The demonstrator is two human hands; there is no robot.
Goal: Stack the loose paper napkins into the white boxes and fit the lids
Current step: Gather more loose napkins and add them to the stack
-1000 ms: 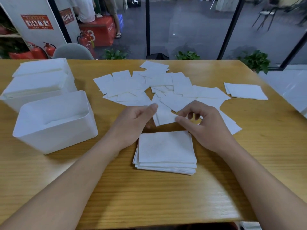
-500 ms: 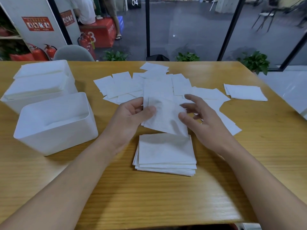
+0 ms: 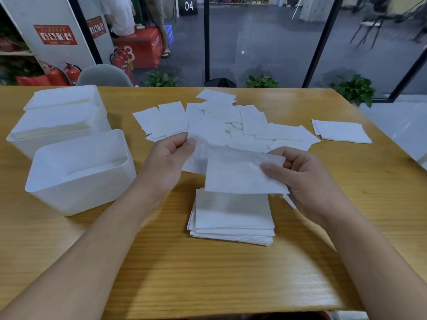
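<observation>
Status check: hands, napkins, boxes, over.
Both hands, left and right, pinching napkins above the stack. Near box open, unlidded. Nothing blocking.

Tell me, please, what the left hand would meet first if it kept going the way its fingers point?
Probably the scattered loose napkins just beyond the left hand, which pinches a raised napkin; depth is unclear, so it might pass above them.

Both hands, left (image 3: 169,158) and right (image 3: 300,179), raised, fingers pinching.
</observation>
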